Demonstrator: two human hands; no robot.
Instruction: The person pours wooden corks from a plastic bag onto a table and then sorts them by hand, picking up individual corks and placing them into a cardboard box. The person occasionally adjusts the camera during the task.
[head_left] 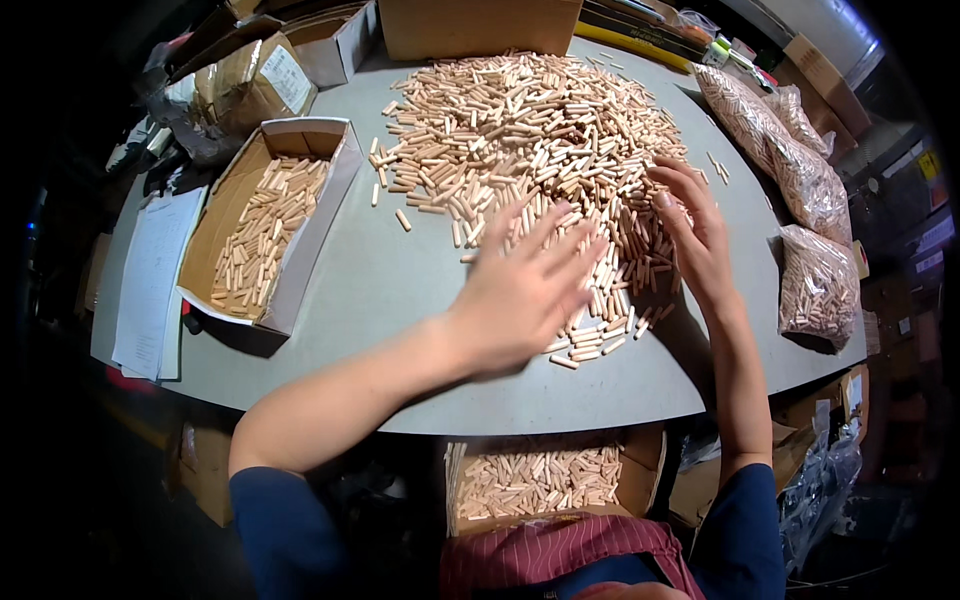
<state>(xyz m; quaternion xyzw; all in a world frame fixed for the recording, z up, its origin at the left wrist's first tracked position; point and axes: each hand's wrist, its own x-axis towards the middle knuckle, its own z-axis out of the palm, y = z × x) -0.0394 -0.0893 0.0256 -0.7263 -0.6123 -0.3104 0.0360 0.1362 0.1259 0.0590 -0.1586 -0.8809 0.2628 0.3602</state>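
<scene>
A broad heap of short wooden dowels (480,110) spreads over the grey table (390,300). My left hand (520,285) lies over the near side of the heap, its fingers spread and slightly blurred. At the heap's right edge, my right hand (695,235) is raised on its side, fingers apart and a little curved, palm toward the dowels. No dowel shows gripped in either hand. Between and below the hands, a loose strip of dowels (590,340) trails toward the table's near edge.
An open cardboard box (345,190) with dowels stands at left, beside paper sheets (155,280). Bags of dowels (820,285) line the right edge. Another box (640,470) with dowels sits below the near edge. A brown carton (480,30) stands behind the heap; a wrapped parcel (250,85) lies far left.
</scene>
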